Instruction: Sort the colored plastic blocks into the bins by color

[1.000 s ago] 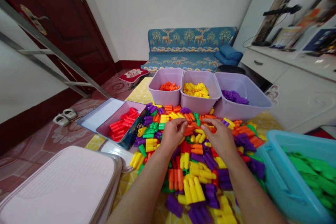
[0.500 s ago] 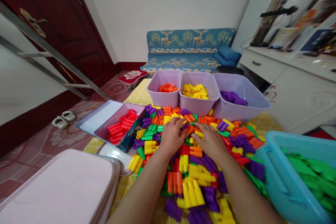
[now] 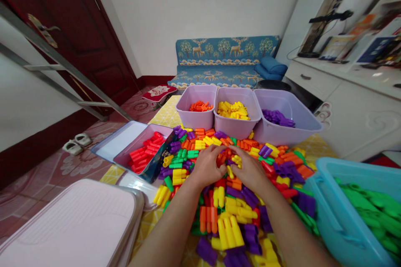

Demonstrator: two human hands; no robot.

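Note:
Bullet-shaped plastic building blocks (image 3: 231,230) in several colours lie heaped across the table before me. My left hand (image 3: 208,166) is at the middle of the heap, its fingers and thumb curled around an orange block (image 3: 222,157). Facing it, my right hand (image 3: 249,167) bends its fingers over a yellow block (image 3: 237,160), thumb close to the left thumb. My fingertips partly hide both blocks. Behind the heap stand three lilac bins: one with orange blocks (image 3: 201,106), one with yellow blocks (image 3: 233,110), one with purple blocks (image 3: 278,118).
Left of the heap, an open box (image 3: 117,144) holds red blocks (image 3: 147,152). A turquoise bin (image 3: 332,200) with green blocks (image 3: 372,212) stands at the right. Pale lids (image 3: 72,225) are stacked at front left. Beyond the table are a blue patterned sofa (image 3: 216,73) and a ladder (image 3: 65,64).
Both hands have drawn closer together. Their fingers have curled inward around blocks in the middle of the heap, where they were more spread before. The bins stay in place.

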